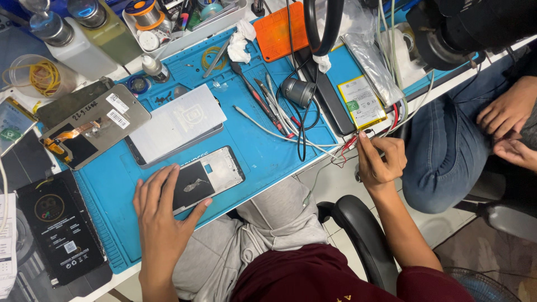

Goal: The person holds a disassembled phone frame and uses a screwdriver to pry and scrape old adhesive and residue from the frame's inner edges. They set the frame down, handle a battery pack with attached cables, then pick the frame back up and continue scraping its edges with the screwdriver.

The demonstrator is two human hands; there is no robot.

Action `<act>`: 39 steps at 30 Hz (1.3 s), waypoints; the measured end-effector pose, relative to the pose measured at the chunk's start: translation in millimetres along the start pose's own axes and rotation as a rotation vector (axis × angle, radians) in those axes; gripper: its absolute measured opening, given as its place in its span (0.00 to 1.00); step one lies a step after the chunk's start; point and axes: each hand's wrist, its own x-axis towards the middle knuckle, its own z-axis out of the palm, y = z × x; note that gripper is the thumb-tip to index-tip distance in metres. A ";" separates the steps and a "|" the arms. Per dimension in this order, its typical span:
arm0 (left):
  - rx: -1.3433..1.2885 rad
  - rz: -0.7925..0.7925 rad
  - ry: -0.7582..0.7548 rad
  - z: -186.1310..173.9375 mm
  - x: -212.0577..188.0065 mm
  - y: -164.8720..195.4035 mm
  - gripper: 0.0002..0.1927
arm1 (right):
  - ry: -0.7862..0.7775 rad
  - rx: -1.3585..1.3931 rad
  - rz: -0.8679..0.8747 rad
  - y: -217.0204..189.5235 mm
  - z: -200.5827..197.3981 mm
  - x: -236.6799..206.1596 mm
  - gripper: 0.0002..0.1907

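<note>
**Bench lot: opened phone, leads, mat**

On the blue mat (263, 159), near its front edge, lies an opened phone (206, 179), back up, with a dark panel at one end and a pale metal frame at the other.

- Left hand (162, 215): spread flat, fingers extended, resting on the dark end of the phone and pinning it to the mat; not curled round anything.
- Right hand (380, 162): off the mat's right edge, over the gap beside the table, fingers pinched on thin red and black leads (348, 146) that run back toward the bench.
- Tweezers and probes (268, 106): a loose cluster lying on the mat's middle, just beyond the phone.
- White cables (279, 134): trailing across the mat toward the leads.
- Second phone (176, 126): face down with a pale sheet on top, just behind the opened one.
- Display panel (89, 131): grey, with orange flex ribbon, at the mat's left corner.
- Battery (362, 102): flat, yellow-edged, to the right of a black strip.
- Orange pad (282, 31), solder reel (146, 12) and bottles (84, 33): along the far edge.
- Black box (59, 229): off the mat, lower left.
- Another person's hands (512, 128) (someone seated, in jeans): at the right edge, well apart from the work, resting together on the lap.
</note>
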 end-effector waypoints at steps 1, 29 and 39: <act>0.000 0.002 0.000 0.0 0.0 -0.2 0.42 | 0.001 0.005 0.001 0.0 -0.1 0.0 0.16; 0.006 -0.004 -0.003 0.1 0.4 0.2 0.43 | -0.003 0.041 -0.041 9.3 1.5 -1.5 0.18; 0.007 -0.001 -0.009 -0.1 -0.1 -0.6 0.43 | -0.019 0.045 -0.033 8.3 -0.1 -0.4 0.18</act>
